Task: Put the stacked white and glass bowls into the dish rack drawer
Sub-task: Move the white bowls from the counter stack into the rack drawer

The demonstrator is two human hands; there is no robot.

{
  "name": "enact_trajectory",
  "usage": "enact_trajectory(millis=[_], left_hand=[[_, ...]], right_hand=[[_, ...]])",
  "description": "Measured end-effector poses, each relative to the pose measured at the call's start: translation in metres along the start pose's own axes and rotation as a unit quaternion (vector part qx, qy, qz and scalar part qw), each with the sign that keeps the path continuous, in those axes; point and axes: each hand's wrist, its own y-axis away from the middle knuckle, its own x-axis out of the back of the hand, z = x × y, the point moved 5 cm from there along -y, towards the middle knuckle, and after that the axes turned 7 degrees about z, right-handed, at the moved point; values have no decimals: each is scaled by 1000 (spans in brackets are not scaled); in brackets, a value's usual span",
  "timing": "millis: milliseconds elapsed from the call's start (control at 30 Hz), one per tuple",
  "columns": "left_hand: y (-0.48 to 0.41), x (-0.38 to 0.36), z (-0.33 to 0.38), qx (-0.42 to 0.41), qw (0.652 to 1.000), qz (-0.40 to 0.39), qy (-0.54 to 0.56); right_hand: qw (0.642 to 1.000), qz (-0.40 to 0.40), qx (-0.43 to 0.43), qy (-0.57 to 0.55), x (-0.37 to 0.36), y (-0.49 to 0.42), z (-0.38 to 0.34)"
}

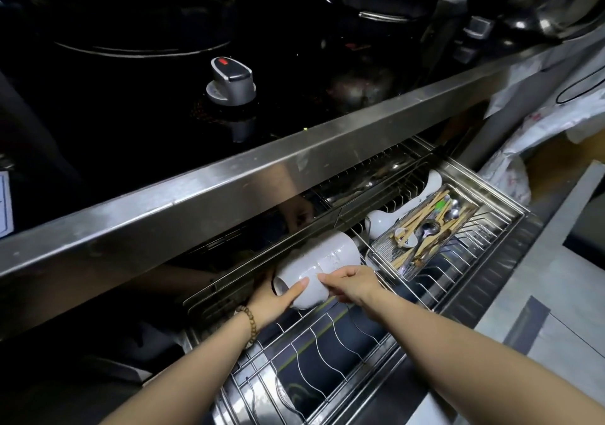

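Seen from my head camera, both my hands hold a stack of white bowls (319, 266) tipped on its side over the open dish rack drawer (330, 352). My left hand (275, 297) cups the stack's base from below, thumb lying across the outermost bowl, a beaded bracelet (248, 321) on that wrist. My right hand (352, 282) grips the side of the stack with curled fingers, fingertips pressed onto the white surface. I cannot tell whether a glass bowl is in the stack. The stack sits just above the wire prongs at the drawer's back left. To its right lies a mesh cutlery tray (425, 238) with chopsticks and spoons, beside a white ladle (402, 208). Above, a steel counter edge (229, 179) and a stove knob (231, 81).
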Motion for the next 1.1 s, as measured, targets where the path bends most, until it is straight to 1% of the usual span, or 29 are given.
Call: enact_trajectory(millis=[133,267,333,433,567,633,700,800,867,1000,1100], left_hand=[[8,5,6,-15,1000,-4,-21],[22,17,15,10,997,-15,-69],[28,23,23,-8,996,-29,-86],[45,32,43,-24,997,-29,-62],[75,43,78,-47,998,-21,-24],[95,43,98,-63,997,-39,-18],[120,44,123,-98,993,-63,-25],[163,60,166,-178,980,-75,-37],[194,82,198,-234,969,-63,-45],[252,147,256,-339,940,5,-43],[293,200,288,-393,916,56,-64]], right_hand=[[1000,-8,-2,25,1,3,-4],[997,-50,1,60,4,19,-19],[995,-61,11,73,10,33,-30],[996,-69,29,56,23,61,-50],[995,-47,70,54,49,106,-70],[993,-40,103,33,63,131,-81],[989,-16,145,18,77,154,-93],[966,48,246,65,101,193,-119],[946,68,304,87,110,224,-139],[905,88,401,112,110,284,-182],[870,90,463,143,96,323,-216]])
